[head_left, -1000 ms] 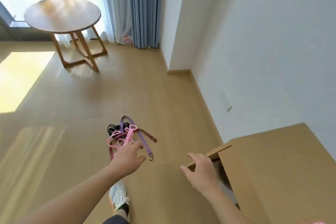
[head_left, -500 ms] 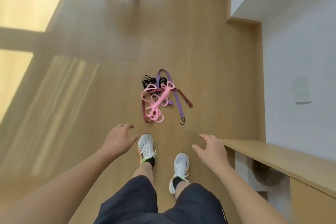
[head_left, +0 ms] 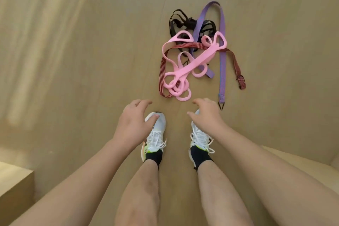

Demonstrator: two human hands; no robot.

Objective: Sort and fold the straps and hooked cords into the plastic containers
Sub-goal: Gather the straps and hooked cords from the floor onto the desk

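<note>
Since the earlier frame, the view had tipped further down and both hands had drawn in toward the tangle of straps, which now filled more of the picture. The pink looped strap (head_left: 185, 68) lay on the wooden floor (head_left: 91, 79), heaped over a red striped strap (head_left: 162, 71), a purple strap (head_left: 222, 46) ending in a dark hook (head_left: 221, 105), and a bundle of black cords (head_left: 181, 22) at the far side. The pile lay just ahead of both hands, apart from them. The left hand (head_left: 133, 124) hovered near the pile's lower left end, fingers loosely spread and holding nothing. The right hand (head_left: 206, 114) hovered beside the hook, fingers likewise relaxed and empty. Beneath the hands stood two white shoes (head_left: 156, 134). A light wooden block (head_left: 15, 187) sat at the lower left edge.
</note>
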